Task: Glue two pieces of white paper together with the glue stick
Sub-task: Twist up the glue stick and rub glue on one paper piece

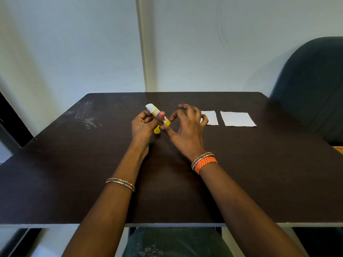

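While the left hand (143, 125) grips the glue stick (157, 114) round its yellow barrel, white tip tilted up and away above the counter (74, 164), the right hand (185, 127) hovers just beside it with fingers spread and loosely curled, holding nothing; a yellow cap (157, 130) stands on the counter beneath the hands. Off to the right lie the two white papers, the smaller sheet (210, 117) partly behind the right hand, the larger sheet (237, 118) just beyond it, apart; light and floppy, they will likely skid under the glue, so a flat press near one edge looks wise; the stiff, light stick handles best mid-barrel.
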